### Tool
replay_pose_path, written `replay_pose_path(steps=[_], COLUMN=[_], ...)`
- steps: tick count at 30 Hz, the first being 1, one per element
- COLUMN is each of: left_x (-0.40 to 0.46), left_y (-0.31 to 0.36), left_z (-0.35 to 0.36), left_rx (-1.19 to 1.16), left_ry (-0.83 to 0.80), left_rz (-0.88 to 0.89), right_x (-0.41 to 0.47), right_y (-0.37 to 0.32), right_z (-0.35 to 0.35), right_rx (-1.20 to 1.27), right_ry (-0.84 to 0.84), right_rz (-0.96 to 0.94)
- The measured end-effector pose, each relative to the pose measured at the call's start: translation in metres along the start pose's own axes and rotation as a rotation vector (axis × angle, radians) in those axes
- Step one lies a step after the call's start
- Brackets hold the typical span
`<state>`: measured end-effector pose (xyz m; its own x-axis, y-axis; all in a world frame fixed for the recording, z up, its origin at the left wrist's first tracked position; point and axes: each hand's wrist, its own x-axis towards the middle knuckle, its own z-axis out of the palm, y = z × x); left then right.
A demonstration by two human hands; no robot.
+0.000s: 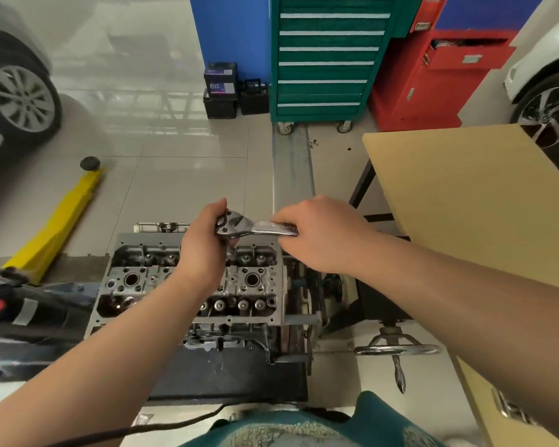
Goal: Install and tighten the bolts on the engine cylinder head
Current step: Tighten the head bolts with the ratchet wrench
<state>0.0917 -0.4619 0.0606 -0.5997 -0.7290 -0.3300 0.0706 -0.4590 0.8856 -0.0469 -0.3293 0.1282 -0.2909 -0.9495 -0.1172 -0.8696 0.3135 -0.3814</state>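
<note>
Over the cylinder head [188, 285], left hand [204, 243] grips ratchet [239, 225] head; right hand [323, 233] apparently clasps its handle.

The left hand [204, 246] is covering the middle of the cylinder head [191, 285] and the socket under the ratchet [255, 228]. The right hand [323, 233] is hiding the handle's end. The frame edges are cutting off both cars' wheels.
</note>
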Motion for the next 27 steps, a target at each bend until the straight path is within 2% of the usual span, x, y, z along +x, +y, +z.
replay_pose_path(steps=[3, 7, 11, 19, 27], left_x=[0.0, 0.016, 0.017, 0.003, 0.008], left_y=[0.029, 0.103, 0.096, -0.006, -0.021], left_z=[0.007, 0.028, 0.04, 0.047, 0.052], left_rx=[0.165, 0.078, -0.054, -0.134, -0.07], left_ry=[0.015, -0.119, -0.188, -0.117, -0.149], left_rz=[0.193, 0.324, 0.253, 0.006, -0.012], right_x=[0.0, 0.012, 0.009, -0.021, -0.025], right_y=[-0.005, -0.018, -0.011, 0.031, 0.05], right_z=[-0.015, -0.065, -0.091, -0.047, -0.028], right_rx=[0.044, 0.028, -0.099, -0.058, -0.009], right_ry=[0.083, 0.313, 0.265, 0.029, 0.024], right_rz=[-0.04, -0.089, -0.079, 0.003, 0.034])
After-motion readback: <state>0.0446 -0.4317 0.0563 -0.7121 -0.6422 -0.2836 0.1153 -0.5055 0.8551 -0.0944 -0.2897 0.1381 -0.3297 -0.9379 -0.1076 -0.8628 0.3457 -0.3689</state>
